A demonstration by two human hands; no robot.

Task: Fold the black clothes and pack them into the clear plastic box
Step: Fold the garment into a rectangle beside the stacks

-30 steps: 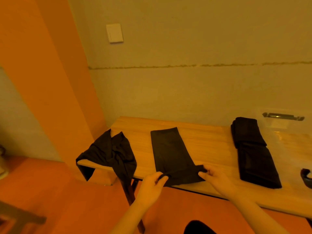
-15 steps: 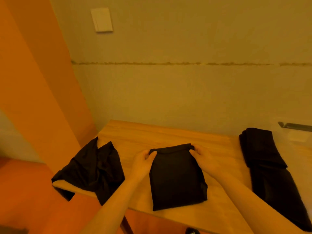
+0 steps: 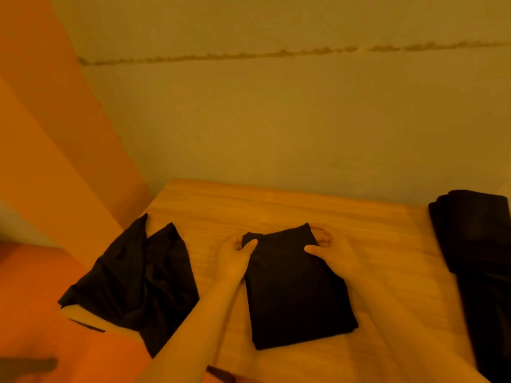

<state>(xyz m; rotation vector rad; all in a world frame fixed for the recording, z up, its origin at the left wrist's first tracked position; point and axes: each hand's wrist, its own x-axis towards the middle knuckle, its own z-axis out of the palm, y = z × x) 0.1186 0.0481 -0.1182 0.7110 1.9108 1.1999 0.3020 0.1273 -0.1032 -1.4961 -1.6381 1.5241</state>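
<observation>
A black garment folded into a rectangle (image 3: 296, 288) lies on the wooden table (image 3: 276, 211) in front of me. My left hand (image 3: 233, 258) pinches its far left corner, thumb on top. My right hand (image 3: 329, 247) pinches the far right corner the same way. A crumpled black garment (image 3: 138, 277) hangs over the table's left edge. A long folded black garment (image 3: 481, 258) lies at the right. The clear plastic box is out of view.
A plain wall with a horizontal crack runs behind the table. An orange wall panel (image 3: 55, 134) stands at the left, and an orange floor (image 3: 33, 313) lies below the table's left edge.
Both hands lifted the near end of the long black garment and folded it over to the far end, halving it. They now hold the far corners. The camera tilted down and moved closer.
</observation>
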